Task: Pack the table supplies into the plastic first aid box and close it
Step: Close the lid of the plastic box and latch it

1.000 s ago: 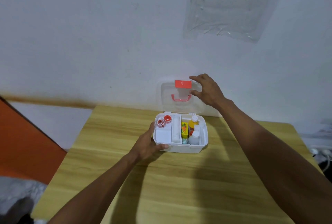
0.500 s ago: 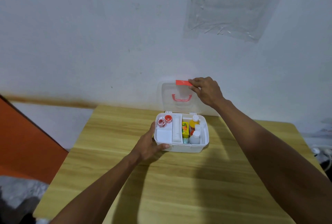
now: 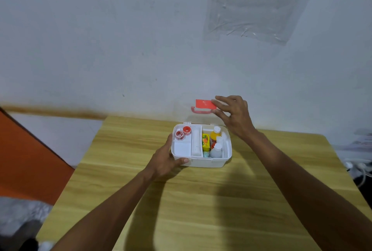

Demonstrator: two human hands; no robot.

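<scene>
A white plastic first aid box [image 3: 207, 162] stands on the wooden table [image 3: 201, 200] with its clear lid [image 3: 198, 116] raised behind it. The lid carries a red latch [image 3: 204, 104] and a red handle [image 3: 201, 111]. My right hand [image 3: 233, 113] pinches the lid's top edge next to the latch. Clasping the box's front left corner is my left hand [image 3: 166, 160]. Inside lie two red tape rolls [image 3: 183, 132], a yellow carton [image 3: 205, 142], a yellow bottle [image 3: 215, 135] and a white bottle [image 3: 216, 150].
A white wall rises straight behind the table, with a clear plastic sheet [image 3: 255, 4] stuck to it. An orange surface [image 3: 26, 154] stands at the left. White cables [image 3: 360, 168] lie off the table's right edge.
My right hand has taken the lid's top edge and tipped it forward and down, so the lid looks shorter. My left hand has stayed on the box.
</scene>
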